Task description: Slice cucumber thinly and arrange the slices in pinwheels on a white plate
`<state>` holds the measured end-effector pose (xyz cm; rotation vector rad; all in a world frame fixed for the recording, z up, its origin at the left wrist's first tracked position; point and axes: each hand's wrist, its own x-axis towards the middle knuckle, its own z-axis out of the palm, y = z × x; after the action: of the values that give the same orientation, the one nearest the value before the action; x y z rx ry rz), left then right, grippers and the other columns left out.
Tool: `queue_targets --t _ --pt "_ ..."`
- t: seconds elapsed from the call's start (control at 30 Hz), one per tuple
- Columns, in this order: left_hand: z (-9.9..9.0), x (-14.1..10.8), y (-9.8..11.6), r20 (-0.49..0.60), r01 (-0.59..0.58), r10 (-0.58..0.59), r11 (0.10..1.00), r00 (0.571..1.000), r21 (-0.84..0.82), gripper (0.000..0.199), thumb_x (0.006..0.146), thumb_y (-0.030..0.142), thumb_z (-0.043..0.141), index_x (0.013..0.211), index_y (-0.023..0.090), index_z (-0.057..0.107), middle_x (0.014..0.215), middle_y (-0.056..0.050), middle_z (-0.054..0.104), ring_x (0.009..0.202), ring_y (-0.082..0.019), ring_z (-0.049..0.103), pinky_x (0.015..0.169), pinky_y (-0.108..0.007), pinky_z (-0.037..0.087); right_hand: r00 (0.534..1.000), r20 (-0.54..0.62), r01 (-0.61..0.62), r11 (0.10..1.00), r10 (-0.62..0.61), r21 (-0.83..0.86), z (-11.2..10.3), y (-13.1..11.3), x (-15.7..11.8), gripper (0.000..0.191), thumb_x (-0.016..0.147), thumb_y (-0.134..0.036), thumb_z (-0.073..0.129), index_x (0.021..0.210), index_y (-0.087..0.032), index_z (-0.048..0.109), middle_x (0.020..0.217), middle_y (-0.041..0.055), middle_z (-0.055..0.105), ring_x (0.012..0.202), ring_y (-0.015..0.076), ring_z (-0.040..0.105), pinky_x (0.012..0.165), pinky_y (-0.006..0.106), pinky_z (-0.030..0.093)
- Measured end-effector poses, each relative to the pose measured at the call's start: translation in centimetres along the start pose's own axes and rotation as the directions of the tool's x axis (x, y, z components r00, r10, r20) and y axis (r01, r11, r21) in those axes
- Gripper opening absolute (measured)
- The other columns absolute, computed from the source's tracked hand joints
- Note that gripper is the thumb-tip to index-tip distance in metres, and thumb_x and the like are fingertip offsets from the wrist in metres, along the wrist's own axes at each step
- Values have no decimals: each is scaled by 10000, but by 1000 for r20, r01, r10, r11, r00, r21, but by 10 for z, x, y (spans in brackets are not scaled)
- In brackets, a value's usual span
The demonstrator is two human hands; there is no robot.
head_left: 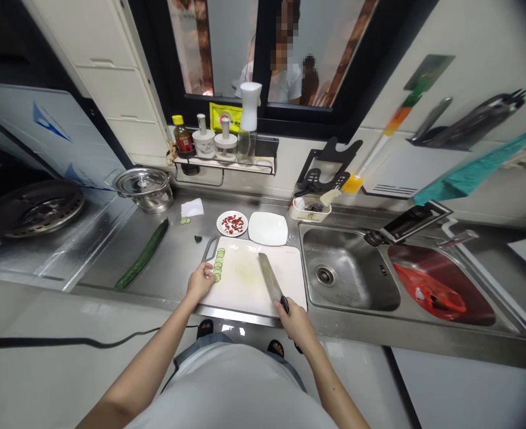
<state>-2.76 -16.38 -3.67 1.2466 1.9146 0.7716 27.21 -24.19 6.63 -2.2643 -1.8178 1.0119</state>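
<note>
A white cutting board (267, 277) with a grey handle lies on the steel counter. Along its left side runs a row of overlapping cucumber slices (219, 262). At the near end of that row, my left hand (201, 281) has its fingers curled against the slices, thumb and fingertips gripping the edge. My right hand (296, 322) is wrapped round the black handle of a kitchen knife (270, 277). Its broad blade points away from me, over the right half of the board. Wet greenish marks show in the middle of the board.
Behind the board stand a plate of chopped red pieces (233, 224) and a white plate (268, 229). A whole cucumber (142, 255) lies left, near a lidded steel pot (144, 189). To the right is a double sink (352, 274) with a red plastic bag (428, 292).
</note>
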Motion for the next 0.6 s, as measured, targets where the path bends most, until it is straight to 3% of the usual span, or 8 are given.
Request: queue_targets --t 0.4,0.6 --pt "-7 -4 4 -27 -8 15 976 1000 219 309 696 197 595 1003 222 575 729 29 642 691 -143 596 630 -218 391 960 -251 -75 979 123 191 -9 26 22 418 849 -502 406 1020 -158 571 840 92 672 762 205 609 609 246 378" --pt "-9 -7 7 -31 -26 37 955 999 295 320 714 209 600 1031 235 562 765 29 638 733 -148 600 646 -225 369 941 -298 -92 971 157 221 -12 44 37 491 813 -524 413 994 -114 613 865 116 665 796 226 594 656 269 391"
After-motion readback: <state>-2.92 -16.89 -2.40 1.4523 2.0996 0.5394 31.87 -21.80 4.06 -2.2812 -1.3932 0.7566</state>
